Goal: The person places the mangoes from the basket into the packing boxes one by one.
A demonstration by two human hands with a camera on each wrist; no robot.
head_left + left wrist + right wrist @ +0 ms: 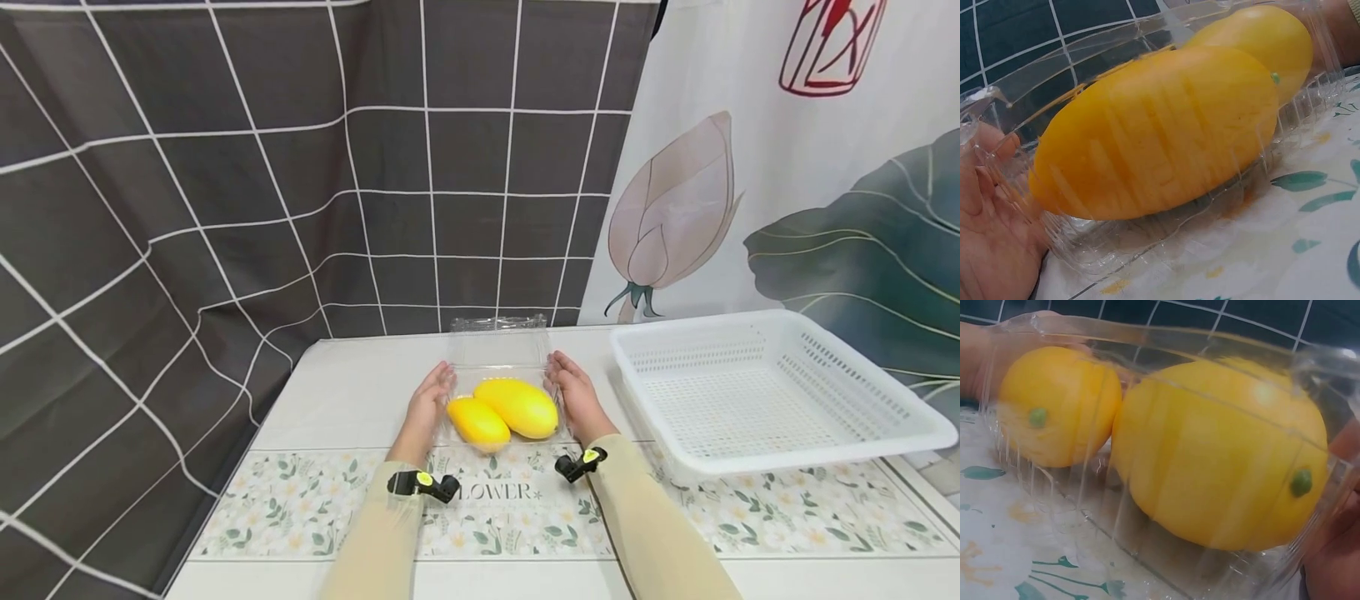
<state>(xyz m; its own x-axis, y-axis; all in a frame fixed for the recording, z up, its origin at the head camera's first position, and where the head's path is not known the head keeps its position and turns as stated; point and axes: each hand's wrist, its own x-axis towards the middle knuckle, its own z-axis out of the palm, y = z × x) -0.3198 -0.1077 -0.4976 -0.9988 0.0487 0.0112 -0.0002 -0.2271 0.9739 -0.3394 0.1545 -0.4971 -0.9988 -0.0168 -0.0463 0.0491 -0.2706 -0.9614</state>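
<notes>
A clear plastic clamshell box (463,382) sits on the table, its lid (498,343) folded back away from me. Inside lie two yellow mangoes: a larger one (517,407) on the right and a smaller one (477,423) on the left, touching. Green stem nubs show in the right wrist view. My left hand (429,407) holds the left side of the box, its fingers at the wall. On the opposite side my right hand (579,402) holds the box likewise. Parts of both hands are hidden behind the plastic and fruit in the wrist views.
A large white plastic basket (817,454) with slotted walls stands to the right of my right hand. A floral runner (300,508) crosses the white table (352,375). Dark gridded cloth (285,167) hangs behind and to the left.
</notes>
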